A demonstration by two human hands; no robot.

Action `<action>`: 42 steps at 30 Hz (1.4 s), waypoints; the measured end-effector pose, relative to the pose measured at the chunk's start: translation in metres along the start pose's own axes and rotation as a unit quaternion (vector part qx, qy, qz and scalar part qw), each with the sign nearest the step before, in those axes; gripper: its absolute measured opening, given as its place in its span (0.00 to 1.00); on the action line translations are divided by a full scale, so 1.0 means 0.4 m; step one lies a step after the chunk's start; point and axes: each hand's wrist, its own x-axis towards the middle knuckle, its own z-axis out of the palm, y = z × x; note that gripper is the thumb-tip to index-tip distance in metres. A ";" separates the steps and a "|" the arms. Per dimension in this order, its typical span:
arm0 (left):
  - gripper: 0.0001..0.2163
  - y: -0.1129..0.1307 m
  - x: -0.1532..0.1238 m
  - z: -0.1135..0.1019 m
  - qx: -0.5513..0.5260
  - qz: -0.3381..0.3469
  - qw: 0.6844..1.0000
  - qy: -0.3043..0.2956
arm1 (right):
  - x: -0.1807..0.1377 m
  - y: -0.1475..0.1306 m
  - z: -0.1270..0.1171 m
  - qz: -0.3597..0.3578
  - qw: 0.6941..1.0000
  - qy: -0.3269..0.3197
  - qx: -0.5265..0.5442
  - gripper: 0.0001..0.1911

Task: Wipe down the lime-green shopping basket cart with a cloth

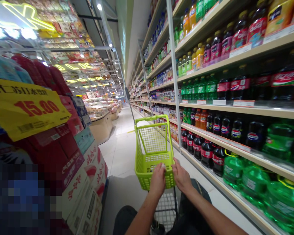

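Pepsi bottles (236, 132) and a "15.00" sign (36, 107) flank a cart (140, 161) gripped by left hand (158, 178) and right hand (182, 176).

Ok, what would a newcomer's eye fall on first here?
Probably the lime-green cart in the middle, with the left hand and right hand at its near edge. Next, the yellow price sign reading 15.00 on the left, and shelves packed with drink bottles along the right.
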 end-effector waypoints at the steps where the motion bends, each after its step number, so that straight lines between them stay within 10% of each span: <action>1: 0.19 -0.028 -0.003 -0.011 0.007 -0.020 0.999 0.026 | 0.009 -0.004 -0.006 -0.006 1.000 -0.013 -0.016 0.25; 6: 0.19 -0.092 -0.010 -0.035 0.064 -0.113 0.987 0.097 | 0.048 -0.017 0.002 -0.051 0.999 -0.009 0.005 0.25; 13: 0.23 0.004 0.017 0.050 0.019 0.087 0.995 -0.039 | 0.032 -0.012 0.016 0.016 0.996 -0.034 0.084 0.27; 22: 0.21 -0.208 -0.058 -0.088 0.100 -0.035 0.993 0.061 | 0.007 -0.016 0.024 -0.007 0.995 -0.045 0.093 0.26; 30: 0.19 -0.029 0.007 0.054 0.017 0.090 0.996 -0.003 | -0.005 -0.022 0.034 -0.020 0.999 -0.024 0.037 0.26; 37: 0.21 -0.157 -0.032 -0.071 0.114 -0.057 0.991 0.049 | -0.003 -0.002 0.026 -0.032 0.996 0.002 0.078 0.24; 42: 0.19 -0.088 -0.012 0.017 0.062 -0.011 0.996 0.068 | -0.005 -0.006 0.037 -0.031 0.995 0.019 0.091 0.24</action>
